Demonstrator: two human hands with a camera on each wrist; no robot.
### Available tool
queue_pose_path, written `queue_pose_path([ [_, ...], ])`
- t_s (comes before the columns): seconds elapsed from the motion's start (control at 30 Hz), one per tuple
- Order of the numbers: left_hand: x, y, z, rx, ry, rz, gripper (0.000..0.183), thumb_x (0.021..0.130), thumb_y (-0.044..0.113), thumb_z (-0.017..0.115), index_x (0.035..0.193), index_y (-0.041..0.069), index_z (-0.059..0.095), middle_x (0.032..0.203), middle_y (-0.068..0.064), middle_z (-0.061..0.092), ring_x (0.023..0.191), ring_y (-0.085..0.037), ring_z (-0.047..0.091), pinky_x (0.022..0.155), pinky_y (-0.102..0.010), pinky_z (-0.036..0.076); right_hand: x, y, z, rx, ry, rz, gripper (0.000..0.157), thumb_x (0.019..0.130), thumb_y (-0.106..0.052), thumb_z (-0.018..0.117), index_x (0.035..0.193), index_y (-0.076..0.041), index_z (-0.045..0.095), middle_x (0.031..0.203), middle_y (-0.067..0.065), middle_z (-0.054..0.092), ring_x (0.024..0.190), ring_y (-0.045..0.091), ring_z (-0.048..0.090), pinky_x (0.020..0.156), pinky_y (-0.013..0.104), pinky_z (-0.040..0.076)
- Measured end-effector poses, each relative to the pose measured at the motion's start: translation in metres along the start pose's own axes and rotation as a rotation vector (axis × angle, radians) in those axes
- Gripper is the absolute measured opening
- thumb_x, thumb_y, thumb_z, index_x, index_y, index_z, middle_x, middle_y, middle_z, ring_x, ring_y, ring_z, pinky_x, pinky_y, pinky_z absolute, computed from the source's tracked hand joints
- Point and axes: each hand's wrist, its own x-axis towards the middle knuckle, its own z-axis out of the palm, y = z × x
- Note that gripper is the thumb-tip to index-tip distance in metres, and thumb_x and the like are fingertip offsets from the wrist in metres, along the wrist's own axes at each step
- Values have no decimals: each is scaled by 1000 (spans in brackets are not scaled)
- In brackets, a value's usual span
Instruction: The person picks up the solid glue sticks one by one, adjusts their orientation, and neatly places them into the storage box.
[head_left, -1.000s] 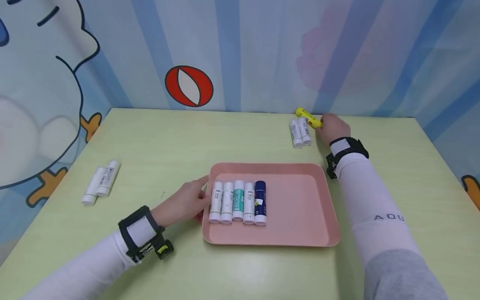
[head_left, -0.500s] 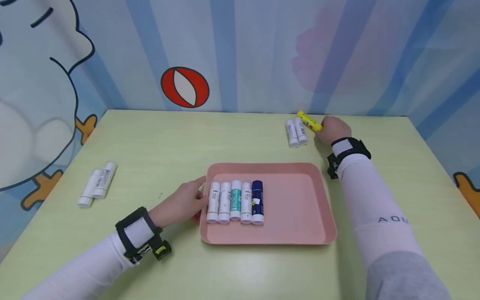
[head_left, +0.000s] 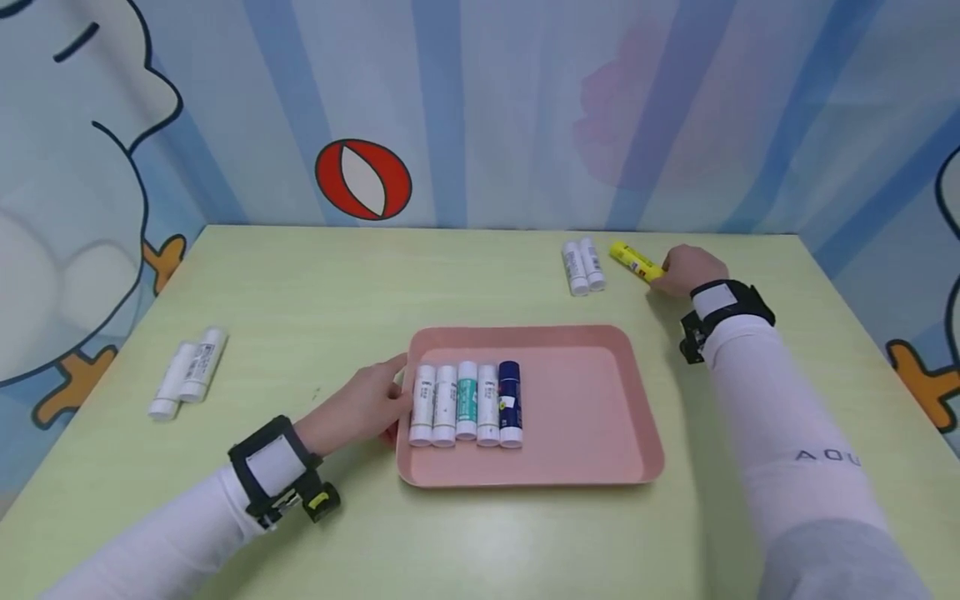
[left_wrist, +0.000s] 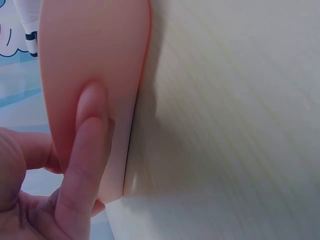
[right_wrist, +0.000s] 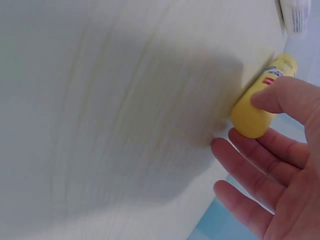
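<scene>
Beyond the far right corner of the pink tray, the right hand has a yellow tube pinched by one end, the rest of it slanting away toward the back of the tabletop. I cannot tell whether the tube touches the surface. At the tray's left side, the left hand grips the wall by its rim.

The head view gives the whole spread, but it hides the fingertips of both hands. Seen from the left wrist, a finger lies pressed on the tray's outer wall, below the rim. The right wrist view shows the thumb laid over the yellow tube's end, fingers spread beneath and beside it, and a small red mark on the label that the head view is too far off to show.

Counting up, I make it ten tubes. Five lie side by side in the tray toward its left wall: three white tubes, a green-and-white tube between the second and third, and a dark blue tube at the right end. Two more white ones lie together beyond the tray's far edge, another two well off to its left, and the yellow makes one.
</scene>
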Motion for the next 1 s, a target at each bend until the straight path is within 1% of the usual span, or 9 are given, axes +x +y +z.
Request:
queue_pose_path([
  [0.17, 1, 0, 0, 0, -1, 0, 65, 98, 7, 52, 153, -2, 17, 87, -11, 65, 59, -19, 63, 55, -32, 54, -5, 12, -3, -1, -31, -11, 48, 89, -24, 64, 114, 16, 59, 108, 31, 61, 91, 41, 58, 76, 49, 49],
  [0.37, 3, 1, 0, 2, 2, -7, 65, 98, 6, 51, 152, -2, 17, 88, -11, 65, 60, -18, 63, 55, -31, 54, -15, 21, -3, 14, -17, -45, 48, 87, -23, 65, 112, 17, 58, 106, 31, 61, 91, 42, 59, 76, 50, 49],
  [0.47, 6, 1, 0, 0, 4, -11, 65, 98, 6, 51, 153, -2, 17, 87, -11, 65, 60, -19, 63, 55, -31, 55, -15, 28, 2, 63, 7, -59, 48, 87, -23, 66, 112, 17, 57, 101, 30, 62, 87, 40, 59, 74, 49, 49],
  [0.6, 7, 1, 1, -3, -1, -20, 65, 98, 6, 51, 153, -1, 17, 87, -11, 65, 60, -19, 64, 55, -32, 55, -16, 35, 7, 154, 33, -69, 46, 86, -22, 66, 111, 16, 58, 98, 27, 62, 83, 37, 58, 69, 44, 48],
  [0.7, 6, 1, 1, -14, -2, -25, 65, 98, 6, 51, 153, -1, 17, 87, -11, 65, 60, -20, 64, 55, -32, 55, -19, 32, 5, 193, 53, -100, 45, 87, -20, 65, 112, 16, 58, 102, 29, 61, 86, 37, 57, 71, 45, 48],
  [0.83, 5, -1, 0, -30, 3, -10, 65, 98, 6, 52, 153, -1, 18, 86, -11, 65, 59, -20, 64, 55, -33, 55, -26, 22, -4, 227, 87, -156, 44, 88, -18, 65, 116, 15, 57, 107, 31, 59, 91, 39, 57, 76, 50, 48],
  [0.9, 4, -1, -2, -31, 3, -3, 64, 98, 6, 52, 152, -2, 19, 86, -11, 66, 58, -20, 64, 55, -33, 55, -31, 15, -9, 236, 97, -176, 42, 88, -17, 65, 116, 14, 57, 107, 30, 59, 91, 39, 57, 77, 50, 48],
  [1.0, 5, -1, -7, -15, -16, 1, 63, 98, 9, 54, 151, -3, 22, 85, -10, 67, 60, -20, 65, 56, -32, 55, -39, 5, -15, 242, 105, -201, 38, 88, -15, 65, 115, 11, 57, 103, 26, 60, 88, 35, 57, 76, 48, 48],
])
